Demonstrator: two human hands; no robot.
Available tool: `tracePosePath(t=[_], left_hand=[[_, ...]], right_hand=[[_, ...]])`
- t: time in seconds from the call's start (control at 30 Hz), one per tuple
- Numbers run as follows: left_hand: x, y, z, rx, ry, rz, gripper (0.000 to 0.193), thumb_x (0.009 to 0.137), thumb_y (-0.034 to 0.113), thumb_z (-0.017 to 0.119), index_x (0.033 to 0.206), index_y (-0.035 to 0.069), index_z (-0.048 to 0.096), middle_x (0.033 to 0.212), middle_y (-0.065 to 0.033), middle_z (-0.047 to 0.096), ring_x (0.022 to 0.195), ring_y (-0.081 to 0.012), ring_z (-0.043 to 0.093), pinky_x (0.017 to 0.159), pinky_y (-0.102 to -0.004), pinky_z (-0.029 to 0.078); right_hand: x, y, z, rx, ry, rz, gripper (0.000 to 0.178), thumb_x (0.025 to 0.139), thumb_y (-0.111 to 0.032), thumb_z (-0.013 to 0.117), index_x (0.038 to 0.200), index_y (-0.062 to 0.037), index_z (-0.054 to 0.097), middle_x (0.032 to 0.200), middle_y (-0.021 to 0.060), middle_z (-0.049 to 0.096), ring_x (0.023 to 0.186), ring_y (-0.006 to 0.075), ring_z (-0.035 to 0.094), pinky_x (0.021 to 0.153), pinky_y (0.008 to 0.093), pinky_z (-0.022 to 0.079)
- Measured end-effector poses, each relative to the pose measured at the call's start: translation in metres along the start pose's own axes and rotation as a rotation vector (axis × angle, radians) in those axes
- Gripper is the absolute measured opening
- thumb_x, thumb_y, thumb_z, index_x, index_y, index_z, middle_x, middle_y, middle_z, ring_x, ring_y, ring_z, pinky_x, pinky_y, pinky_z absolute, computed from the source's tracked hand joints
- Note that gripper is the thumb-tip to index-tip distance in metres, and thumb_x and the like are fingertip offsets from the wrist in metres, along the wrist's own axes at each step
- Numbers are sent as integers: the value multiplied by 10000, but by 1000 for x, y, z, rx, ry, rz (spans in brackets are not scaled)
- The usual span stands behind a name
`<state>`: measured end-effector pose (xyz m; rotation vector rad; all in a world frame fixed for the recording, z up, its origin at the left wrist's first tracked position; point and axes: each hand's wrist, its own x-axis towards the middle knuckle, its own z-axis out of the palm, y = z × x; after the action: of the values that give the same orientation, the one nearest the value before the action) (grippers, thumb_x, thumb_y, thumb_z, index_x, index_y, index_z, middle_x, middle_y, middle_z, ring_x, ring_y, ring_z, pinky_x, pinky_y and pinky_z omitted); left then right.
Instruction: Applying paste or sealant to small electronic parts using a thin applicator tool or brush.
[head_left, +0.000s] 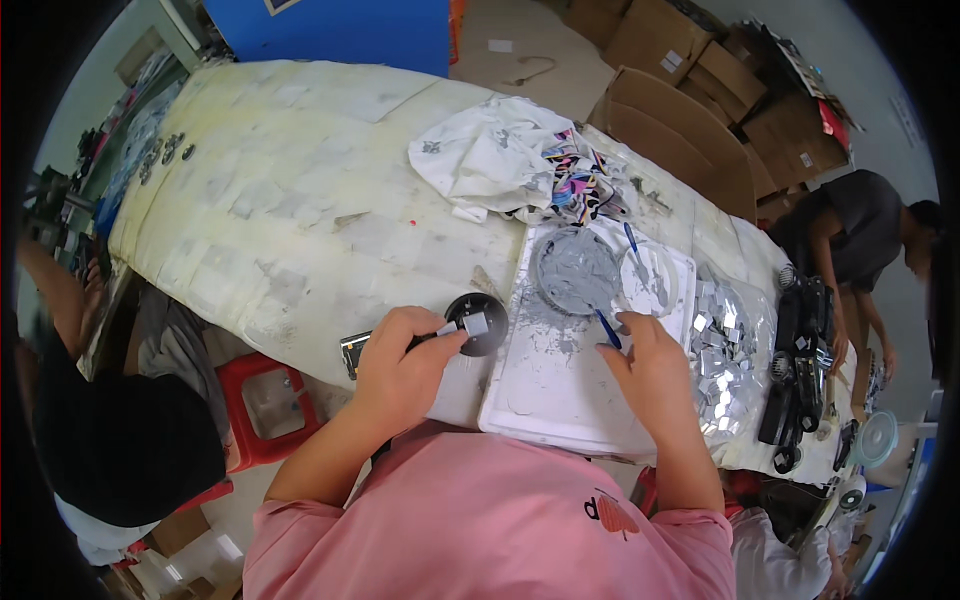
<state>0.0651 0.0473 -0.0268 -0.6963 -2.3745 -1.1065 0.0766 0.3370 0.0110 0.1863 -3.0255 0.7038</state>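
Note:
My left hand [402, 362] is closed around a black device [354, 352] with a round, dark dish-shaped head [489, 340]. A small grey square plate [475, 323] shows against that head, by my thumb and fingertips. Whether the fingers also pinch the plate, I cannot tell. Between the thumb and fingers of my right hand [652, 368] is a slim blue-handled tool [608, 329], its far end at the near rim of a round bowl of grey paste [576, 268]. The bowl stands on a paste-smeared white tray [530, 395].
Beside the bowl lies a white paste-smeared lid [655, 287] with another blue stick [630, 238]. Right of the tray are a clear bag of small silvery squares [725, 345] and several black devices [800, 350]. A crumpled cloth [490, 160] lies behind. People work at both sides.

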Motion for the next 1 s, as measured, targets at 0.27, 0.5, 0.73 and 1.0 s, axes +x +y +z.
tracePosePath(t=[0.27,0.5,0.73,1.0], left_hand=[[4,-1,7,-37,56,-49,205,723,-48,730,901,18,654,874,-102,586,770,-272,589,620,-352,477],[5,-1,1,18,51,1,253,703,-23,751,925,42,648,941,-80,631,844,-284,596,695,-367,484],[8,2,-6,17,-4,-14,315,696,-40,738,984,49,648,956,-86,614,889,-295,580,721,-380,473],[3,0,-6,-58,24,-59,320,694,-45,717,992,42,640,931,-96,613,856,-298,579,736,-387,465]], right_hand=[[7,2,2,-73,290,-259,86,816,-67,687,869,-14,644,742,111,588,606,294,594,537,389,486],[-14,-11,2,-241,214,-492,127,733,2,704,794,-42,602,682,67,490,538,226,513,469,348,412],[-4,-10,8,-177,261,-524,90,755,9,696,804,-26,629,641,61,476,511,225,504,452,352,405],[1,-17,-3,532,17,34,88,804,-13,718,877,37,715,698,67,613,605,123,554,541,263,408]])
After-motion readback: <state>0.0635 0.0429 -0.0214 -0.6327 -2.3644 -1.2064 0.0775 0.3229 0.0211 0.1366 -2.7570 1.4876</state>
